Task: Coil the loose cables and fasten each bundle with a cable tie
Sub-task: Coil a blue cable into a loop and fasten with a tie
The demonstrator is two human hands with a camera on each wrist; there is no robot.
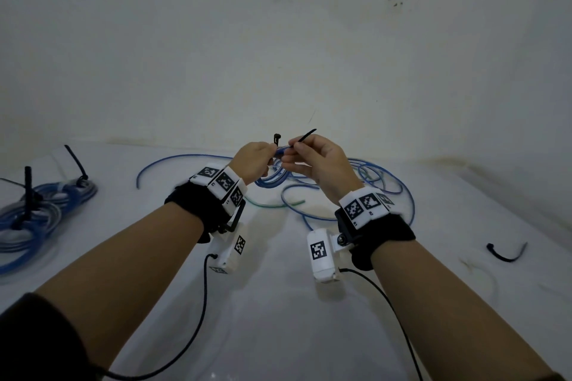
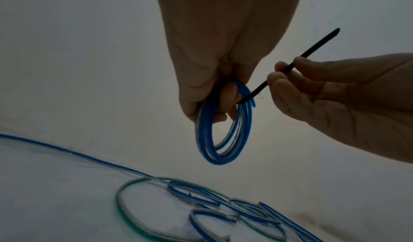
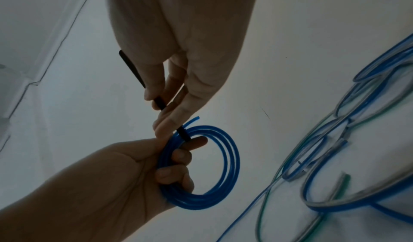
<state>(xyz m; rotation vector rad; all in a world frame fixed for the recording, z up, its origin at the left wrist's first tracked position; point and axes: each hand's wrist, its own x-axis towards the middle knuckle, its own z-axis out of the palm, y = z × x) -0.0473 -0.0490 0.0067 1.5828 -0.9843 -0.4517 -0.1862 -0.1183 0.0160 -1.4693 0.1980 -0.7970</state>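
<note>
My left hand (image 2: 225, 104) holds a small coil of blue cable (image 2: 200, 140) above the white table, fingers curled through the loop. My right hand (image 2: 283, 72) pinches a black cable tie (image 2: 317, 46) whose lower part passes around the coil's strands at the top. In the right wrist view the right hand (image 3: 161, 108) holds the tie (image 3: 132, 67) just above the left hand (image 3: 178, 159) and the coil (image 3: 234, 161). In the head view both hands meet mid-table, the left hand (image 1: 267, 155) and right hand (image 1: 292, 148), with the tie's tail (image 1: 306, 135) and head end (image 1: 276, 138) sticking up.
Loose blue, clear and green cables (image 1: 387, 182) sprawl on the table behind and beneath the hands. Coiled blue bundles (image 1: 40, 207) with black ties stand at the left. A spare black tie (image 1: 507, 252) lies at the right. A white wall rises close behind.
</note>
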